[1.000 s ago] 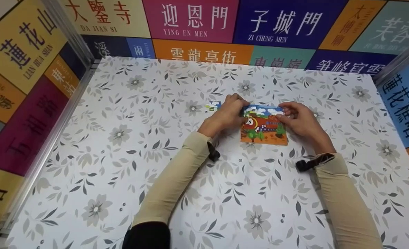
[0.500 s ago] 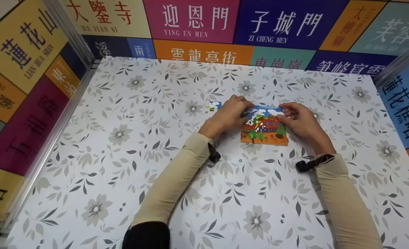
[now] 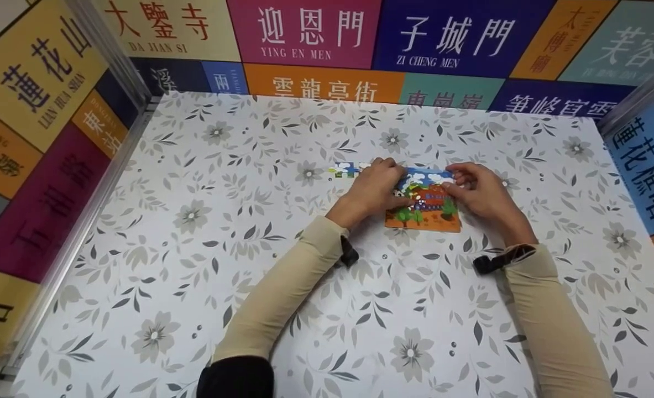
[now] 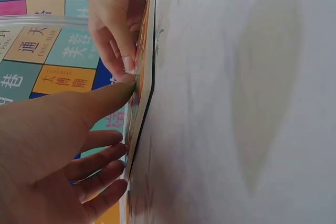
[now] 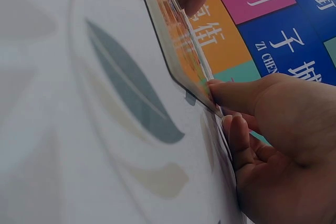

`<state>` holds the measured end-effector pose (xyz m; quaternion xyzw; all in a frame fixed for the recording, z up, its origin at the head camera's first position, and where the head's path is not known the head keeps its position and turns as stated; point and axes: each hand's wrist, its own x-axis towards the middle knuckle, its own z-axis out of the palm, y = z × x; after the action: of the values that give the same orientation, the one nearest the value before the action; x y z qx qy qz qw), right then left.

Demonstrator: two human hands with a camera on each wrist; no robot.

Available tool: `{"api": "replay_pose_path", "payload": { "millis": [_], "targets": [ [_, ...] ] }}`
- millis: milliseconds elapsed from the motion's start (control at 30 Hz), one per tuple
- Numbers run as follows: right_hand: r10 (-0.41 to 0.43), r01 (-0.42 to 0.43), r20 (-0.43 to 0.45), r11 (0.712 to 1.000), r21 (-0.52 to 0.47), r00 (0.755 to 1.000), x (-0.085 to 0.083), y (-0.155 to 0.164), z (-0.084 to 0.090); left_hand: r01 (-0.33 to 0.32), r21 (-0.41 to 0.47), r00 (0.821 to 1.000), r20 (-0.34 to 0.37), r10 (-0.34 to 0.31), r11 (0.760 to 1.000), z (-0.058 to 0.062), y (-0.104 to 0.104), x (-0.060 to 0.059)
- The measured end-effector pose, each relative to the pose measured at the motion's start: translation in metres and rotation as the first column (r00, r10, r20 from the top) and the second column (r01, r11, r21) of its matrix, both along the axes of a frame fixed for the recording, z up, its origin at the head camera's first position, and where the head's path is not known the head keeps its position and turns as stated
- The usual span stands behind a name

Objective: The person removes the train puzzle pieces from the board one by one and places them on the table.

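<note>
A small cartoon train jigsaw puzzle [image 3: 429, 215] with blue sky and orange ground lies on the table. My left hand [image 3: 375, 187] is over its left part, hiding some of the picture; the thumb presses on its face, and in the left wrist view the other fingers of the left hand [image 4: 58, 156] reach along its edge. My right hand [image 3: 482, 190] holds the right edge between thumb and curled fingers, as the right wrist view shows of the right hand [image 5: 283, 124]. A blue-and-white puzzle piece [image 3: 342, 168] lies left of the puzzle, behind the left hand.
A white tabletop [image 3: 194, 276] printed with grey flowers and leaves spreads around the puzzle. Upright panels [image 3: 315, 33] with coloured blocks and large characters border the back, left and right sides.
My left hand has shifted slightly right and its thumb has come further over the puzzle's picture. More of the loose pieces shows at left. The right hand stays in place.
</note>
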<state>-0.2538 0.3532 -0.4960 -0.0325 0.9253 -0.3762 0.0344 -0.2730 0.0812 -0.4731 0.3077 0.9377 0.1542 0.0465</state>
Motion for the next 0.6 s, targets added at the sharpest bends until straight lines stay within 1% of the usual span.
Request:
{"api": "replay_pose_path", "payload": {
  "millis": [100,367,500,600],
  "targets": [
    [0.0,0.0,0.003,1.0,0.002,1.0,-0.0005,-0.0004,-0.0004,-0.005,0.011,1.0,0.003,0.005,1.0,-0.0008,0.0004,-0.0002],
    [-0.005,0.005,0.013,1.0,-0.001,1.0,-0.0016,-0.0007,-0.0006,0.003,0.076,1.0,0.001,-0.004,0.997,-0.0018,-0.0004,-0.001],
    [0.002,-0.002,-0.009,1.0,0.0,1.0,-0.0006,-0.0011,-0.0003,0.026,0.107,0.999,-0.022,-0.023,0.994,-0.002,-0.0003,0.0],
    [0.006,-0.006,-0.023,1.0,0.007,1.0,0.0002,-0.0016,0.0002,0.027,0.141,0.999,-0.026,-0.024,0.99,-0.0024,-0.0004,0.0001]
  ]
}}
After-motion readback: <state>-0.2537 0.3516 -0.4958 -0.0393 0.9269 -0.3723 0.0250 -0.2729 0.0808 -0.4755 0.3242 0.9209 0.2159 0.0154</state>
